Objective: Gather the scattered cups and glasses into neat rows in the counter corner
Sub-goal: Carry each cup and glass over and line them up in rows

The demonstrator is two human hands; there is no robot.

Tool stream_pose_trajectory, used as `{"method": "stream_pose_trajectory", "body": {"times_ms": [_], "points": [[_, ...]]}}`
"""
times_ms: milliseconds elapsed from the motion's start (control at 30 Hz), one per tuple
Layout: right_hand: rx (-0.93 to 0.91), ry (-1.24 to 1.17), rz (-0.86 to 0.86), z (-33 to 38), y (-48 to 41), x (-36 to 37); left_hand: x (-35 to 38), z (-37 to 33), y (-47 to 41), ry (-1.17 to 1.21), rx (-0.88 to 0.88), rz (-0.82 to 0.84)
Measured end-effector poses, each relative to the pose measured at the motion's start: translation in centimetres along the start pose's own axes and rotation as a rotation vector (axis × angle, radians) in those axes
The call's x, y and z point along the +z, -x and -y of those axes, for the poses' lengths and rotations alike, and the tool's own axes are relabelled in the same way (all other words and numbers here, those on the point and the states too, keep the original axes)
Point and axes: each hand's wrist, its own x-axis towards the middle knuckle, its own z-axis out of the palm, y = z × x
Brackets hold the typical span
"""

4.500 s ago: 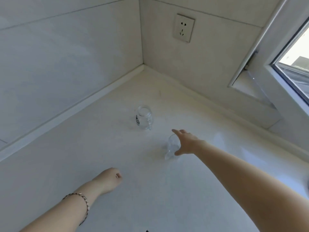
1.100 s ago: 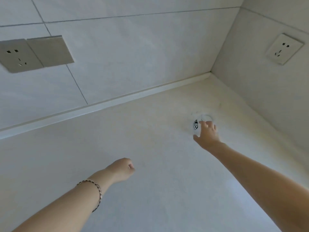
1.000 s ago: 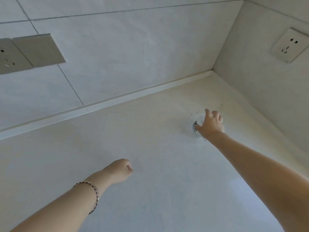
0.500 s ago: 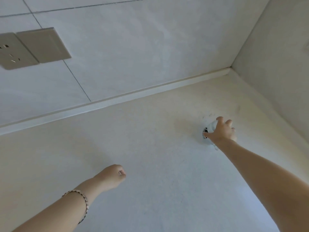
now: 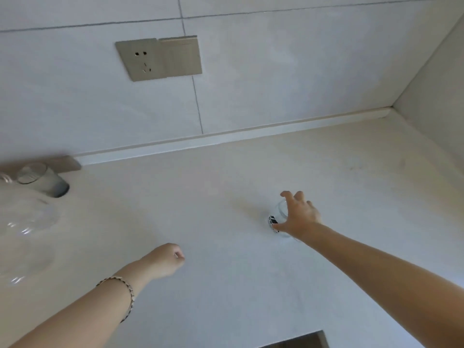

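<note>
A small clear glass mug (image 5: 275,217) with a black-and-white label stands on the white counter (image 5: 226,285), left of the wall corner (image 5: 391,109). My right hand (image 5: 300,217) wraps it from the right, thumb low on its side and fingers arched over the rim. My left hand (image 5: 164,259) rests on the counter as a loose fist holding nothing. At the far left a grey tumbler (image 5: 42,180) stands by the wall. In front of it are faint clear glasses (image 5: 27,219), blurred at the frame edge.
A beige socket plate (image 5: 158,57) is on the back wall above the counter. A tan flat object (image 5: 66,164) lies against the wall behind the tumbler. A dark opening (image 5: 296,342) cuts into the counter's near edge.
The view has swung left, bringing the grey tumbler and clear glasses into sight. My right hand stays on the mug, now farther from the corner. My left fist has barely moved.
</note>
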Motion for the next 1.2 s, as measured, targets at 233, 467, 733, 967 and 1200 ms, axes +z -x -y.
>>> {"method": "stream_pose_trajectory", "body": {"times_ms": [233,467,733,967,1200], "points": [[-0.191,0.052,0.025,16.6,8.7,4.9,-1.1,15.5,6.4,0.043,0.01,-0.031],[-0.317,0.087,0.081,33.3,17.0,10.3,-3.4,32.4,14.1,0.096,-0.054,-0.041],[-0.444,0.139,0.13,48.2,21.3,16.6,-6.4,43.4,19.3,0.246,-0.13,-0.135],[-0.521,0.302,0.041,53.0,21.5,19.9,-6.8,46.6,20.7,0.365,-0.196,-0.169],[-0.492,0.303,0.087,51.6,20.6,19.9,-7.4,45.8,20.5,0.393,-0.201,-0.172]]}}
